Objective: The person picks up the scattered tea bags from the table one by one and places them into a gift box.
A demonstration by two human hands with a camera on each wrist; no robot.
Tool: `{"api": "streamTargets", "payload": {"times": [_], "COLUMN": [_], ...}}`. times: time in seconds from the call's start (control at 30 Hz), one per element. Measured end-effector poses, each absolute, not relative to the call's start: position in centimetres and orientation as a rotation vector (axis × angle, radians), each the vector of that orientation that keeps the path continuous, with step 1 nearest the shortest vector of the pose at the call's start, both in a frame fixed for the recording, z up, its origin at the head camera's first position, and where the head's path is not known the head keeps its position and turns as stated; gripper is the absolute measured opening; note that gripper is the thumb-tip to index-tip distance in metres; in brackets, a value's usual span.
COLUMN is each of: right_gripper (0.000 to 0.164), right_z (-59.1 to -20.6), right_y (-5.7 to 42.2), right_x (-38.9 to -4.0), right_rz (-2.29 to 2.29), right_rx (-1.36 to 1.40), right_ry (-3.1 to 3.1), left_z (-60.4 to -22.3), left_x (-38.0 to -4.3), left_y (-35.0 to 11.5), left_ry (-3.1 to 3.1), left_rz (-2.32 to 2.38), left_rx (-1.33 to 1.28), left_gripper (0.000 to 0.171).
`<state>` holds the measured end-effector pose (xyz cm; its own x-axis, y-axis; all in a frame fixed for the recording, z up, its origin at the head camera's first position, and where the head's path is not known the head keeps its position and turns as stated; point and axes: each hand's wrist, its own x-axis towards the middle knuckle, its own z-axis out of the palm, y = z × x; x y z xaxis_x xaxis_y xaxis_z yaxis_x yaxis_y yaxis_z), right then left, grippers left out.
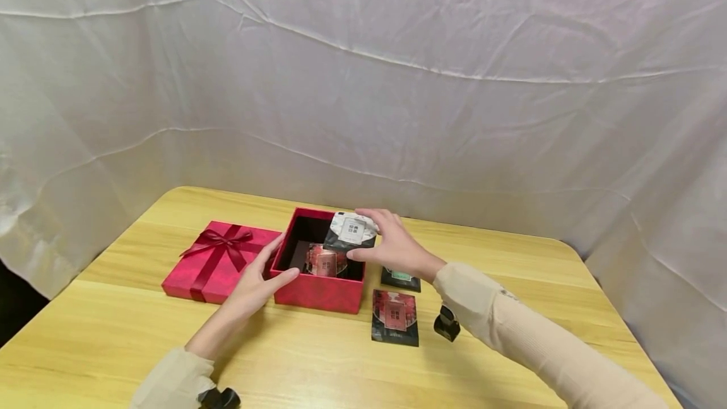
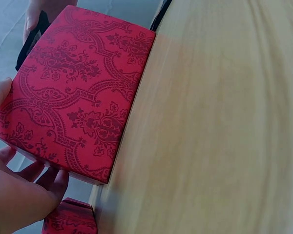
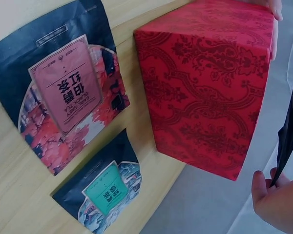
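Observation:
A red patterned gift box point(image 1: 318, 295) stands uncovered on the table. My left hand point(image 1: 252, 283) holds its left side, thumb at the front rim; in the left wrist view bent fingers point(image 2: 58, 183) touch its side. Over the right part of the box, my right hand point(image 1: 397, 248) pinches a white-and-black tea pouch point(image 1: 352, 231) between thumb and fingers. The right wrist view shows this pouch point(image 3: 289, 126) edge-on, beside the box point(image 3: 205, 97). Inside the box a red-and-black tea pouch point(image 1: 326, 262) leans upright, its lower part hidden by the front wall.
A red lid point(image 1: 187, 276) with a ribbon bow lies left of the box. To the right, an Earl Grey black tea pouch point(image 3: 68, 92) and a green-labelled pouch point(image 3: 107, 187) lie flat on the wooden table point(image 1: 483, 371). A pale cloth curtain point(image 1: 363, 81) hangs behind.

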<state>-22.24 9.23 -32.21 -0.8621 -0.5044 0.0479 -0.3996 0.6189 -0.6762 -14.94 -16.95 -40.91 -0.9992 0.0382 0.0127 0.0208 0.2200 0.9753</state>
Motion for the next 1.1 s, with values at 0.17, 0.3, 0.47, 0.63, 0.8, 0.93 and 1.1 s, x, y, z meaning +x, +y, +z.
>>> {"api": "streamTargets", "payload": {"times": [0.17,0.3,0.47,0.63,0.8,0.93,1.1], "right_gripper": [0.082,0.081,0.081,0.082,0.079,0.078,0.079], "right_z": [-32.2,-32.3,-32.3,-32.2,-32.4,-32.6,-32.6], "right_y": [8.4,7.7,7.1,6.8,6.6,6.5,6.2], "right_x": [-22.3,-22.2,-22.2,-22.4,-22.4,-22.5,-22.5], "right_rz": [-1.073,-1.08,-1.081,-1.088,-1.086,-1.068,-1.056], "right_rx": [-0.748,-0.761,-0.749,-0.717,-0.705,-0.706,-0.725], "right_ry": [2.688,2.681,2.69,2.702,2.695,2.692,2.689], "left_z": [-40.9,-40.9,-40.9,-40.9,-41.0,-41.0,-40.9], "left_x": [-14.9,-14.9,-14.9,-15.0,-15.0,-15.0,-15.1], "left_y": [-17.0,-17.0,-16.9,-17.0,-16.9,-16.9,-16.9], "left_ry": [2.433,2.439,2.425,2.42,2.417,2.409,2.405], "left_rz": [1.957,1.958,1.968,1.975,1.977,1.981,1.981], "left_rx": [0.052,0.049,0.046,0.051,0.052,0.045,0.036], "left_gripper": [0.079,0.079,0.079,0.078,0.078,0.078,0.078]}}
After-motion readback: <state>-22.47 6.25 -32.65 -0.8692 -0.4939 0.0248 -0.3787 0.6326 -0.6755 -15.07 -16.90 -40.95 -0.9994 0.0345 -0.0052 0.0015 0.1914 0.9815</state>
